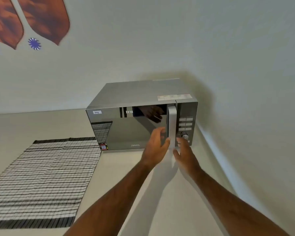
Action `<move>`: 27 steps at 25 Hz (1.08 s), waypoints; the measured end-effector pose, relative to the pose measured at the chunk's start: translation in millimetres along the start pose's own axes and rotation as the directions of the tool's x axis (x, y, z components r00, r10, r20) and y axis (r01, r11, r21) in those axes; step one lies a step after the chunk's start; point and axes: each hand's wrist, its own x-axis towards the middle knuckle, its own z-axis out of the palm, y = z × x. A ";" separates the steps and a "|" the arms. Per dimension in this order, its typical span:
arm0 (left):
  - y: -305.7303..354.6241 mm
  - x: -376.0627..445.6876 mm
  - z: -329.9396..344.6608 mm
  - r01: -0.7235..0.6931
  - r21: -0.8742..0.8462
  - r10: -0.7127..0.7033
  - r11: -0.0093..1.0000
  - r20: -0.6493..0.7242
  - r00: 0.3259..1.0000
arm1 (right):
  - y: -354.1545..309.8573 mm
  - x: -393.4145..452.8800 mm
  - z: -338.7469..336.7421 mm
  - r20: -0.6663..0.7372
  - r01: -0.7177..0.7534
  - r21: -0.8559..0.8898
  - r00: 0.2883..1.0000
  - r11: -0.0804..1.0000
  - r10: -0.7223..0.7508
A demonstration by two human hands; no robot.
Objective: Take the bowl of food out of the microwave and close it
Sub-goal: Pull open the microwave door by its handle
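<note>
While its mirrored door stays shut, silver microwave (134,120), both hands (170,149) spread empty beside its handle (172,125)

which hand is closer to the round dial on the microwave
Right. The right hand has its fingertips just left of and below the dial, nearly touching. The left hand is further left, across the door handle.

Microwave (136,116) on counter (160,193) (corner), cloth (46,176) to its left
</note>
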 end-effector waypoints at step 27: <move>11.9 44.0 4.8 0.030 -0.136 -0.029 0.990 0.008 1.000 | -5.1 21.7 2.4 0.065 -0.077 0.067 0.995 0.995 0.073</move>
